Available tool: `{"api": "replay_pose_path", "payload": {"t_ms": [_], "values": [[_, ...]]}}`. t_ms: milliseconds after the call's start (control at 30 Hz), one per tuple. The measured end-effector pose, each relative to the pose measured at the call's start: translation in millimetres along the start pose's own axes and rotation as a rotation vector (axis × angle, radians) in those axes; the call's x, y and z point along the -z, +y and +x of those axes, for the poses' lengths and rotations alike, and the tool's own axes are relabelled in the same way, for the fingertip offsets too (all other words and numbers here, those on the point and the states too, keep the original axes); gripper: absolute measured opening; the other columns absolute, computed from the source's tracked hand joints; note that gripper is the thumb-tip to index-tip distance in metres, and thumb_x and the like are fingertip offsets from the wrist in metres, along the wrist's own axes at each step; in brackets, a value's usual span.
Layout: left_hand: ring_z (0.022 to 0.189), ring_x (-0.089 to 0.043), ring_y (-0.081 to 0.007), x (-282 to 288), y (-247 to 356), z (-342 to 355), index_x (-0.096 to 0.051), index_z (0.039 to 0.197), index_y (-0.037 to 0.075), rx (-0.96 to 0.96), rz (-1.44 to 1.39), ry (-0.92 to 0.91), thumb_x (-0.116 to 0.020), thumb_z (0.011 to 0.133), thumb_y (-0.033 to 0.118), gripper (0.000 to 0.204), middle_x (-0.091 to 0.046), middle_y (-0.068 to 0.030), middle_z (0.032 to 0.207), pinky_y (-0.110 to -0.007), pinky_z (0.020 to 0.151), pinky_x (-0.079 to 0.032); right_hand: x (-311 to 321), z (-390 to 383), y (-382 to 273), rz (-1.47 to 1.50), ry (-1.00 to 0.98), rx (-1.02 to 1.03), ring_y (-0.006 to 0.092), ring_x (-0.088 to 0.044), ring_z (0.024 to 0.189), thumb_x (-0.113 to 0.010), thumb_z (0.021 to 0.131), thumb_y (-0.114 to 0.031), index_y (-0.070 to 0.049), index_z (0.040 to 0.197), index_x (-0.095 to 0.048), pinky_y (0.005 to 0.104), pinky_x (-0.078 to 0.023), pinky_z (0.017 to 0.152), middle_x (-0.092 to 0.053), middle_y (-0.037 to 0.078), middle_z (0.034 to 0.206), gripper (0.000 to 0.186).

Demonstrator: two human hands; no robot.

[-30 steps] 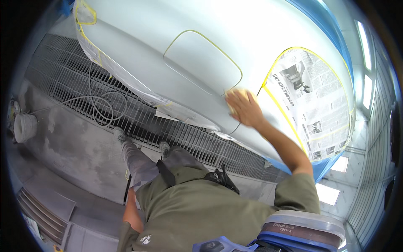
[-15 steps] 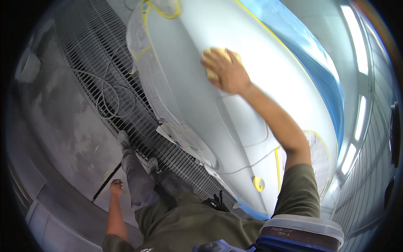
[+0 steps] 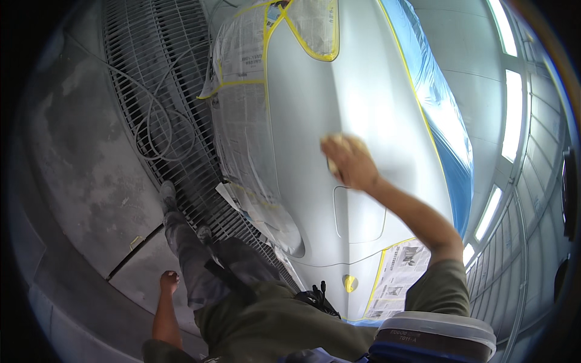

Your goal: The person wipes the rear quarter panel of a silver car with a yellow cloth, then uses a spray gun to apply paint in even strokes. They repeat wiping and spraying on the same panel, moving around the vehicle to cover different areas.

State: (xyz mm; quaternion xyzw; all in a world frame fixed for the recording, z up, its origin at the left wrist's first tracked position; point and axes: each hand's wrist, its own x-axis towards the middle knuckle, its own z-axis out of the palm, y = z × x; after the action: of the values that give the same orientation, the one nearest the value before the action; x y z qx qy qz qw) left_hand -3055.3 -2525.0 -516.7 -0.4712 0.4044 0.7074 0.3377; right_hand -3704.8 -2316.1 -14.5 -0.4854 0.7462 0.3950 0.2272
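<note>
Okay, from my remote seat I see the right hand (image 3: pixel 351 162) over the car's silver-grey side panel (image 3: pixel 308 115), fingers bent around a pale yellow cloth (image 3: pixel 357 144), holding it, a bit blurred. I put the cloth mid-panel, under the hand, just beyond the rounded outline (image 3: pixel 363 212) in the bodywork; looks to be touching the surface. Left hand (image 3: pixel 170 282) hangs low beside the leg (image 3: pixel 180 239), well apart from the car, fingers curled; I can't tell if anything's inside. Around the panel: yellow tape (image 3: pixel 327 58) along edges, newspaper sheets (image 3: pixel 242 57) at left, top and lower right, blue plastic sheet (image 3: pixel 446 115) down the right side. 1 round yellow patch (image 3: pixel 350 283) sits lower. Also logging floor grating (image 3: pixel 145 51) left of the car, looped hose (image 3: pixel 158 158) on it.
</note>
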Motion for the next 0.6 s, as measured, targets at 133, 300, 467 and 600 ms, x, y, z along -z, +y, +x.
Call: {"api": "replay_pose_path", "payload": {"t_ms": [133,300,467,600], "values": [[0.068,-0.064,-0.0181,-17,40,11,-0.066,0.108,-0.004,-0.089,0.067,0.056,-0.053,0.099,0.012,0.022,-0.068,-0.0117,0.082,-0.033,0.06,-0.051,30,80,36,-0.472,0.193,-0.174,0.0209,-0.018,0.156,-0.043,0.103,-0.049,-0.013,0.16,-0.033,0.0428,-0.014,0.127,-0.028,0.003,0.168,0.068],[0.07,-0.064,-0.0176,-26,50,3,-0.065,0.11,-0.004,-0.123,-0.051,0.125,-0.053,0.1,0.008,0.02,-0.069,-0.0105,0.085,-0.032,0.06,-0.051,27,86,31,-0.384,-0.223,-0.078,0.0198,-0.013,0.158,-0.034,0.106,-0.055,-0.011,0.164,-0.021,0.042,-0.009,0.129,-0.02,0.006,0.171,0.074],[0.072,-0.066,-0.0176,-2,1,9,-0.065,0.107,-0.003,0.005,-0.016,-0.094,-0.055,0.1,0.007,0.016,-0.07,-0.0115,0.089,-0.031,0.061,-0.052,34,104,36,-0.568,0.086,-0.233,0.021,-0.009,0.159,-0.029,0.106,-0.061,-0.012,0.164,-0.019,0.0408,-0.002,0.129,-0.016,0.006,0.172,0.077],[0.072,-0.066,-0.0186,-3,-18,16,-0.065,0.106,-0.002,0.023,-0.219,-0.014,-0.059,0.099,0.007,0.013,-0.07,-0.0108,0.087,-0.031,0.057,-0.052,27,106,18,-0.341,-0.221,-0.094,0.0258,-0.006,0.159,-0.027,0.104,-0.066,-0.011,0.165,-0.016,0.0418,-0.003,0.129,-0.011,0.006,0.173,0.083]]}}
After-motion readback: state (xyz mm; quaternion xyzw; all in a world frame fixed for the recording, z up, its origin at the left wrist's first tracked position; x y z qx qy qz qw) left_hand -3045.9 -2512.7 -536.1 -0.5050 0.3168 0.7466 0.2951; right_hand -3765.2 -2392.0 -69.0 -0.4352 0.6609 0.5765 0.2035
